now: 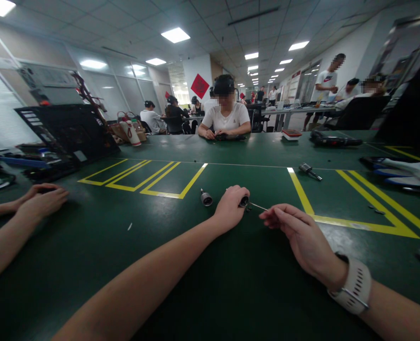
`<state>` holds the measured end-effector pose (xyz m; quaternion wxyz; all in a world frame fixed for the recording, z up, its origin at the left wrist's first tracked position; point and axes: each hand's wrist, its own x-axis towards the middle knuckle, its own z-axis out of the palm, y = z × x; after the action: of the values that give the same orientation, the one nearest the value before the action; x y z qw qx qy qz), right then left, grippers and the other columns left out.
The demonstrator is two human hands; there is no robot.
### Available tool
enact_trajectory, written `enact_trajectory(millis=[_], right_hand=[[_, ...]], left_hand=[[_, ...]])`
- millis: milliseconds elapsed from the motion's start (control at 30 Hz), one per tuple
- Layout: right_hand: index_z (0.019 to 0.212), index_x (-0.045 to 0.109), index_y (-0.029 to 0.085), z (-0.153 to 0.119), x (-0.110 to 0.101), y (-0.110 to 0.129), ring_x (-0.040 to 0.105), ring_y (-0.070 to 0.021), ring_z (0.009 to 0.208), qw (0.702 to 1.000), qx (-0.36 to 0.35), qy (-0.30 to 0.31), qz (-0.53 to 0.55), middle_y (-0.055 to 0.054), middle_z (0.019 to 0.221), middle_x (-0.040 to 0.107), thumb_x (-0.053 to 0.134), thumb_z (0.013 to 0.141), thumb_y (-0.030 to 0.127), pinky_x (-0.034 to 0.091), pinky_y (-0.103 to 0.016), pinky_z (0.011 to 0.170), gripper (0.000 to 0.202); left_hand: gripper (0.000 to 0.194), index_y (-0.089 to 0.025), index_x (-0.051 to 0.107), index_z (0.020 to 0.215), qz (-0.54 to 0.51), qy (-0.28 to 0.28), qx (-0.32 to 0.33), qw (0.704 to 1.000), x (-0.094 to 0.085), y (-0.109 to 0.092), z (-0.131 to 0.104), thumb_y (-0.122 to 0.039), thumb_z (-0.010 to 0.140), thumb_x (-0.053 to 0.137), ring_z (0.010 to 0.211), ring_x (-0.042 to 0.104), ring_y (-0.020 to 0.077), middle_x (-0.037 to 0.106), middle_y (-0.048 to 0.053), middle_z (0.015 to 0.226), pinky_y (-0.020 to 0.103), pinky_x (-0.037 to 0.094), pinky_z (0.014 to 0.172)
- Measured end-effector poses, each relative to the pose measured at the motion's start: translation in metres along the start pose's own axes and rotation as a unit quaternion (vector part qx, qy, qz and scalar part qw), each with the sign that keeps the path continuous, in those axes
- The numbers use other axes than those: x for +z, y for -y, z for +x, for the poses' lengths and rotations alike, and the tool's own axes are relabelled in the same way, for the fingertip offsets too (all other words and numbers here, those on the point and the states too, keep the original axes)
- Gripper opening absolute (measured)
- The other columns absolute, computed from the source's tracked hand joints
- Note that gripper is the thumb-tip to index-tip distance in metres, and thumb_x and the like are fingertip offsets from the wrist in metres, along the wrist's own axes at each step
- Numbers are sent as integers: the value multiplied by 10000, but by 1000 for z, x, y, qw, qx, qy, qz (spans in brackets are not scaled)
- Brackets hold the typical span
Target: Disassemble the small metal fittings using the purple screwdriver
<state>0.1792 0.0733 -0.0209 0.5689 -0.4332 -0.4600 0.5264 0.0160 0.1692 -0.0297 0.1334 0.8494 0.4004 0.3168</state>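
My left hand [229, 209] rests on the green table, closed round a dark, hollow cylindrical metal part [244, 201] whose open end faces right. Between the fingertips of my right hand [300, 234] is a thin metal rod [258, 206]; its far tip is at the cylinder's open end, though I cannot tell how deep it reaches. A few tiny dark pieces [248, 209] lie just below that end. Left of my left hand lies a second metal cylinder with a narrow shaft [206, 198].
Yellow tape [366, 226] marks the green table [153, 265]. A metal part with a shaft [309, 171] lies at back right, small bits [376, 210] nearer. Another person's hands [44, 199] are at left; a person [227, 116] sits opposite. Blue-and-white gloves [408, 173] lie right.
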Motion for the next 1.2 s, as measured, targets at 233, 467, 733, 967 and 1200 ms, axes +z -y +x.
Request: enact_trajectory(millis=[233, 467, 733, 967, 1200], right_hand=[[697, 657, 210, 3, -5, -6, 584, -196, 753, 999, -21, -40, -30, -29, 728, 650, 557, 812, 337, 440, -356, 725, 198], [682, 668, 192, 3, 1, -2, 583, -212, 759, 994, -10, -24, -104, -40, 725, 656, 591, 776, 368, 424, -382, 751, 214], [690, 674, 204, 2, 3, 1, 585, -223, 746, 990, 1, -18, -138, -37, 729, 658, 600, 754, 367, 426, -401, 724, 190], [679, 655, 202, 2, -2, -4, 575, -198, 735, 994, -20, -47, -94, -32, 704, 643, 568, 792, 355, 431, -361, 704, 208], [636, 639, 194, 3, -2, -3, 559, -186, 678, 994, -22, -66, -79, -32, 657, 622, 565, 781, 338, 423, -344, 652, 217]], left_hand=[[272, -185, 519, 793, 57, -2, -20, 998, -3, -5, -3, 52, 706, 419, 826, 461, 197, 517, 41, 850, 310, 388, 695], [223, -184, 520, 805, 51, -13, -23, 998, -1, -3, -1, 14, 723, 457, 825, 493, 189, 539, 34, 838, 328, 421, 745], [194, -192, 528, 828, 25, 35, 52, 998, 0, -3, -1, -37, 711, 534, 872, 512, 182, 565, 25, 882, 304, 435, 772], [168, -193, 534, 842, 23, 62, 59, 996, 2, 1, -1, -69, 730, 536, 850, 508, 187, 562, 32, 882, 314, 429, 747], [171, -194, 546, 862, 10, 52, 38, 998, 4, 4, -1, -98, 722, 571, 855, 520, 188, 570, 32, 905, 322, 439, 756]])
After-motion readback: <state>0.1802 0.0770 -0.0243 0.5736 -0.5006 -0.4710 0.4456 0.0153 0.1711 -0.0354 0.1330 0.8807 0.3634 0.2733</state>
